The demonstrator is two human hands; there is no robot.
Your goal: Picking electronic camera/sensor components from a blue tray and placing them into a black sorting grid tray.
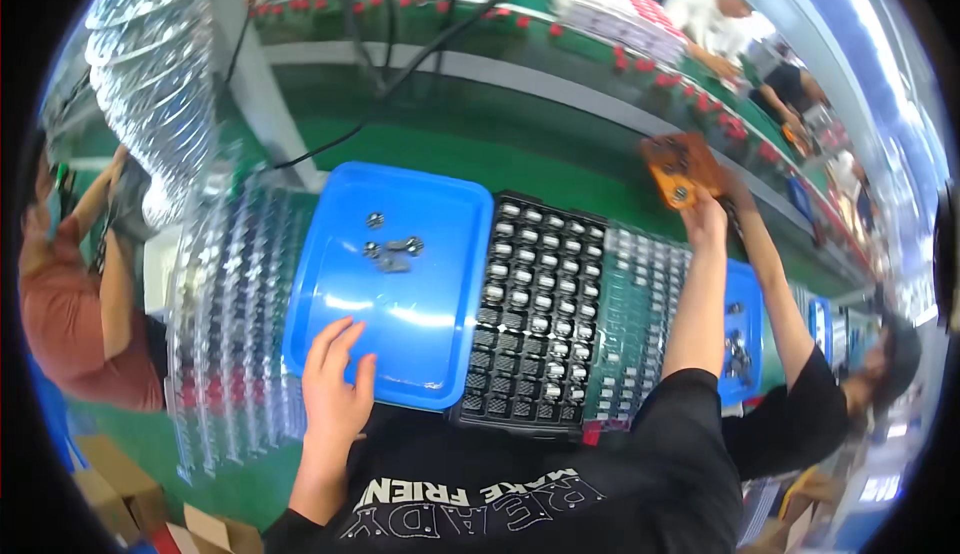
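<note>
My left hand (338, 379) is over the near edge of a blue tray (390, 354), fingers spread and holding nothing. Toward the far side of that tray lie a few small shiny metal parts (408, 245). Out to the right, my right hand (706, 222) grips the near edge of an orange-and-brown block (668, 182) with some dark fittings on it. A co-worker's arm (768, 254) reaches up beside it, and that hand is close to the block's right side; whether it touches the block I cannot tell.
Right of the blue tray sits a black pocketed tray (510, 349) with rows of small silver parts, then a clear tray (625, 354). Stacked clear trays (225, 304) stand at left. Farther right is another blue tray (740, 374). Dark cables (430, 49) hang beyond; co-workers flank me.
</note>
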